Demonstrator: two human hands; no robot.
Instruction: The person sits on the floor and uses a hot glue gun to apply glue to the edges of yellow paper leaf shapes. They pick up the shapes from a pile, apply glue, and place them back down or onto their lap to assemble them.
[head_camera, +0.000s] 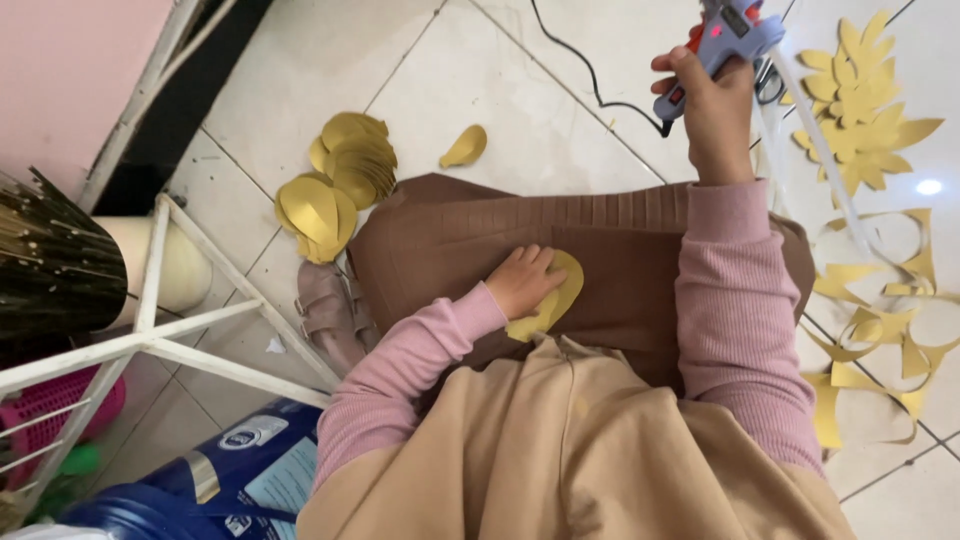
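Pressing a gold petal (553, 296) flat onto the brown skirt (450, 240), the left hand (522, 280) lies open, fingers spread on it. Beyond the skirt, the right hand (712, 105) is closed round a glue gun (722, 40) — held above the floor. More petals (335, 185) are heaped left of the skirt — a gold flower (865, 100) lies right of the gun.

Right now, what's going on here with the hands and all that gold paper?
A person sits on a white tiled floor. The left hand presses a gold paper petal flat against the brown skirt on the lap. The right hand holds a grey glue gun up, away from the petal. More stacked gold petals lie to the left, gold paper offcuts to the right.
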